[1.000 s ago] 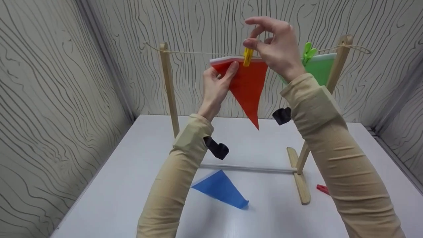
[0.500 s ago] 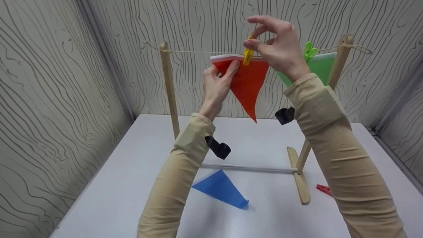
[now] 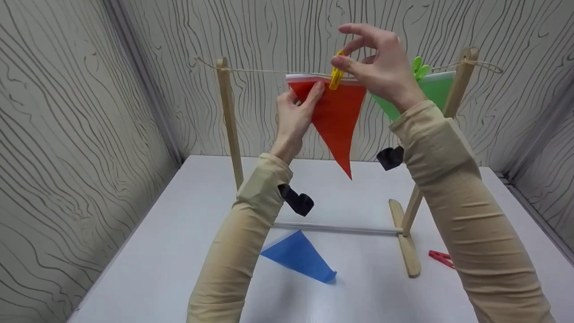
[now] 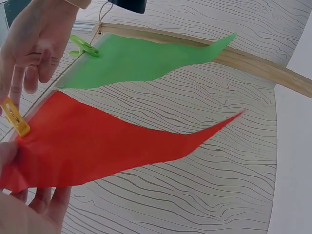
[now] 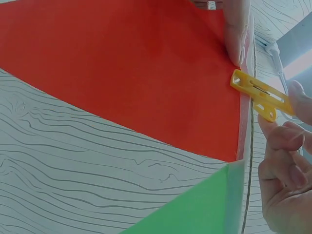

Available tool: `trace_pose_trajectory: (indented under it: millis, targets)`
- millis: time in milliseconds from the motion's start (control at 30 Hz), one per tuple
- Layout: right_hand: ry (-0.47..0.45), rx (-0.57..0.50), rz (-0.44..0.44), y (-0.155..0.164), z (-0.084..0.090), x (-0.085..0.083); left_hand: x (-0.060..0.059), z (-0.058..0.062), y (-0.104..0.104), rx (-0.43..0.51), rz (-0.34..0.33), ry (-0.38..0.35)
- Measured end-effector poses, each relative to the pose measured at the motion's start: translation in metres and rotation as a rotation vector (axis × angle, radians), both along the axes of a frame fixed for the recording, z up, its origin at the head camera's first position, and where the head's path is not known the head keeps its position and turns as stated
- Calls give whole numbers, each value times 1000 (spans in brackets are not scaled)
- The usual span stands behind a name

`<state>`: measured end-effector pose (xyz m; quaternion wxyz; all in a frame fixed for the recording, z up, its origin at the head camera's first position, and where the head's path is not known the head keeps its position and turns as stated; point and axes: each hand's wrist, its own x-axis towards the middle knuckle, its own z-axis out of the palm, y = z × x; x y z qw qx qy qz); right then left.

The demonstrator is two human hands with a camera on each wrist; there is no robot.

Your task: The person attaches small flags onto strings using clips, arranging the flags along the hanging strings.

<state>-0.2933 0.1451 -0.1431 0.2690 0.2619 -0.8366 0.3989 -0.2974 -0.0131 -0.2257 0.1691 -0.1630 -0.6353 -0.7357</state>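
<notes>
A red triangular pennant (image 3: 338,107) with a white top edge hangs point down along the string (image 3: 264,71). My left hand (image 3: 296,114) pinches its upper left part, thumb in front and fingers behind. At the pennant's top edge, my right hand (image 3: 381,63) holds a yellow clothespin (image 3: 337,74) between thumb and fingers. The clothespin's tip lies over the red cloth in the right wrist view. To the right, a green pennant (image 3: 437,92) hangs from the string under a light green clothespin (image 3: 419,69); my right hand and forearm partly cover that pennant in the head view.
Two wooden posts (image 3: 229,121) carry the string, with a white rod (image 3: 336,228) and a wooden foot (image 3: 406,246) low down. On the white table (image 3: 179,251) lie a blue pennant (image 3: 299,258) and a red clothespin (image 3: 441,258), partly behind my right sleeve. Patterned walls stand behind and beside.
The right hand has shifted slightly right, still pinching the yellow clothespin at the pennant's edge. The red pennant's lower tip swung up, then back down. The left hand stays nearly still.
</notes>
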Motion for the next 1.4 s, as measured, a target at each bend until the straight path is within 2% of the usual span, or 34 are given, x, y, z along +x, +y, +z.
trace_pose_trajectory:
  millis: [267,533,833,1400]
  targets:
    - [17,-46,32,-3,-1,-2,0,1,1,15,-1,-7]
    - [19,-45,41,-3,-1,-1,0,2,2,37,11,-1]
    - [-13,-62,47,0,-1,-1,-2,3,4,27,14,-1]
    - [-45,-21,-3,5,-6,-2,-4,-2,3,7,42,-48]
